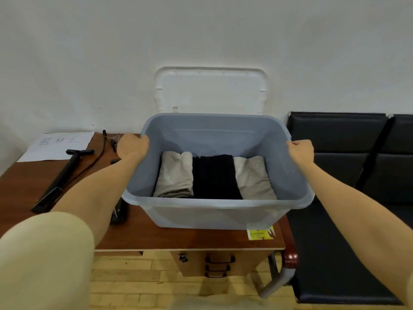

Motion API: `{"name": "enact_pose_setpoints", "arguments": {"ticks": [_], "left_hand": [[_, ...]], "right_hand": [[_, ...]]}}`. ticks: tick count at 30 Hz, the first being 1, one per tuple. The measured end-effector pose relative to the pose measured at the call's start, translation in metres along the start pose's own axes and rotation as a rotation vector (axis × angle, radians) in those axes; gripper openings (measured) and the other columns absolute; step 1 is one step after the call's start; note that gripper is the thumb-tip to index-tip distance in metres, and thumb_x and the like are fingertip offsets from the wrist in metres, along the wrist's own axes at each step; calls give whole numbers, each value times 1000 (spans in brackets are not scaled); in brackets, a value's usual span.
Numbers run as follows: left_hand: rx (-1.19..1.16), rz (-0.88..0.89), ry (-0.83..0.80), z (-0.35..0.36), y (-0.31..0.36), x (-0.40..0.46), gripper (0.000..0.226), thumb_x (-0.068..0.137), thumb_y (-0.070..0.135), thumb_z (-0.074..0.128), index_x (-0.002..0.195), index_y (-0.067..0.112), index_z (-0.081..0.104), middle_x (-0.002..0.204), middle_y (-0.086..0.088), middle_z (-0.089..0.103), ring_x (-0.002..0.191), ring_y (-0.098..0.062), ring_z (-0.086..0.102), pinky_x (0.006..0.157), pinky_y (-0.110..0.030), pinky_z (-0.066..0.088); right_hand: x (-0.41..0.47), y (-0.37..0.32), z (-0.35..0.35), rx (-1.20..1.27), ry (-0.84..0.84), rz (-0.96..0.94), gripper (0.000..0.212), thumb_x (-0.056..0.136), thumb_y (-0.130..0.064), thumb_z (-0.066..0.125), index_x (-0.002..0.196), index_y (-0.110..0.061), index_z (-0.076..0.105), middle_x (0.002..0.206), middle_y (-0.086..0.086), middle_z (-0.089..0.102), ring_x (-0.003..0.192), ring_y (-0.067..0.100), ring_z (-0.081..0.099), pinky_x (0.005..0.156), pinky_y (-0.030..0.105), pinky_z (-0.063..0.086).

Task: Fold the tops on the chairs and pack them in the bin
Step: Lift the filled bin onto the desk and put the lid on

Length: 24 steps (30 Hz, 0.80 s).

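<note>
A grey-blue plastic bin stands on the wooden desk, tilted a little toward me. Inside lie three folded tops side by side: a light grey top on the left, a black top in the middle, another light grey top on the right. My left hand grips the bin's left rim near the far corner. My right hand grips the right rim. The black padded chairs at the right carry no clothing that I can see.
The bin's white lid leans against the wall behind it. On the wooden desk lie a black hand pump, a cable, a sheet of paper and a small dark object beside the bin. Drawers sit below the desk.
</note>
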<state>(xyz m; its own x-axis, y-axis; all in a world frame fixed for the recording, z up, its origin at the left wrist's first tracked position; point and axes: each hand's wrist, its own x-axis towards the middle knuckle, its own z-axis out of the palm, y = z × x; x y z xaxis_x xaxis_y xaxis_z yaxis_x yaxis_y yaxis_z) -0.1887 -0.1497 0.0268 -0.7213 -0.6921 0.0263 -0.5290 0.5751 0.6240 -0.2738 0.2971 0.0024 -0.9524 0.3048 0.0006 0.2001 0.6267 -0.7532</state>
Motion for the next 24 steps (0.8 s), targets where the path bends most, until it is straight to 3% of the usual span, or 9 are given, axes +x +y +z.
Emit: {"name": "enact_pose_setpoints", "arguments": {"ticks": [3, 9, 11, 14, 17, 20, 24], "left_hand": [[27, -6, 16, 5, -2, 0, 42, 93, 34, 52, 98, -6, 65, 106, -24, 66, 101, -41, 61, 79, -40, 44], [101, 33, 14, 8, -5, 0, 40, 96, 31, 48, 86, -4, 63, 99, -24, 66, 93, -41, 62, 70, -37, 40], [116, 44, 16, 9, -7, 1, 36, 95, 29, 48, 82, -2, 60, 98, -24, 66, 91, -40, 61, 70, -38, 41], [137, 57, 30, 10, -7, 4, 35, 94, 28, 46, 85, -3, 59, 100, -24, 65, 95, -42, 61, 74, -39, 44], [190, 84, 44, 14, -1, 12, 45, 91, 37, 51, 108, -5, 56, 118, -27, 56, 109, -44, 54, 85, -46, 46], [284, 257, -15, 15, 14, 25, 61, 91, 41, 55, 132, -1, 43, 133, -24, 42, 120, -43, 44, 93, -50, 42], [231, 486, -67, 19, 45, 43, 64, 93, 39, 56, 143, 6, 35, 144, -20, 35, 127, -41, 38, 101, -50, 35]], "right_hand": [[3, 1, -1, -14, -13, 20, 43, 92, -16, 54, 52, -15, 36, 50, 3, 29, 45, 17, 29, 50, 29, 24], [3, 1, 3, -104, 19, 16, 45, 95, -24, 54, 53, -13, 43, 51, 3, 40, 46, 20, 40, 50, 28, 33], [5, 0, 1, -119, 23, 8, 43, 93, -26, 56, 53, -13, 48, 57, 7, 48, 59, 27, 50, 56, 30, 40], [12, 0, -2, -168, -25, -5, 40, 91, -28, 56, 53, -15, 49, 82, 17, 57, 91, 35, 49, 81, 40, 44], [2, -10, -1, -259, -66, 30, 27, 93, -28, 53, 84, -4, 59, 120, 27, 50, 112, 43, 44, 90, 45, 39], [-4, -19, 12, -383, -45, -30, 47, 94, -34, 53, 124, 2, 47, 132, 29, 39, 119, 45, 40, 99, 48, 35], [-5, -37, 26, -379, 3, -243, 66, 93, -35, 56, 144, -4, 29, 149, 28, 21, 134, 45, 26, 108, 52, 25]]}}
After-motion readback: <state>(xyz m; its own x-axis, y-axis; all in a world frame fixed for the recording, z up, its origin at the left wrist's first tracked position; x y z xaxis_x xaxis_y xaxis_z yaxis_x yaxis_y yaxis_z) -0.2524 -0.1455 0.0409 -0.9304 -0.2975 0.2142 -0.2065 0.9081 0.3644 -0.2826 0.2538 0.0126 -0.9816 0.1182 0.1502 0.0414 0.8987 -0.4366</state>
